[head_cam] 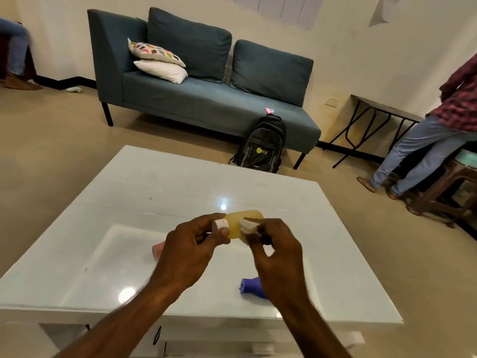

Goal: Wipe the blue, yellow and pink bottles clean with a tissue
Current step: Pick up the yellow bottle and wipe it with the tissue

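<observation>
1. The white table (144, 192) is the landmark here; its glossy top fills the lower middle of the view and both forearms reach in over its near edge.
2. The left hand (189, 250) is held above the middle of the table, fingers closed around the white cap end of the yellow bottle (241, 223).
3. The yellow bottle is off the table, lying roughly sideways in the air between the two hands, cap toward the left.
4. The right hand (277, 251) is also above the table, just right of the left hand, pinching a folded white tissue (249, 226) between thumb and fingers.
5. The tissue is pressed against the side of the yellow bottle.
6. The pink bottle (158, 249) lies on the table, left of the hands and partly hidden behind the left hand.
7. The blue bottle (249, 286) lies on its side on the table nearer the front edge, partly covered by the right wrist.
8. Beyond the far edge of the table stands a teal sofa (196, 96) with two pillows (160, 62) stacked at its left end.
9. A black backpack (262, 146) leans against the sofa front, just past the table's far right corner.
10. To the right of the table, well apart, a person in jeans and a checked shirt (436, 140) stands beside a dark side table (382, 112).
</observation>
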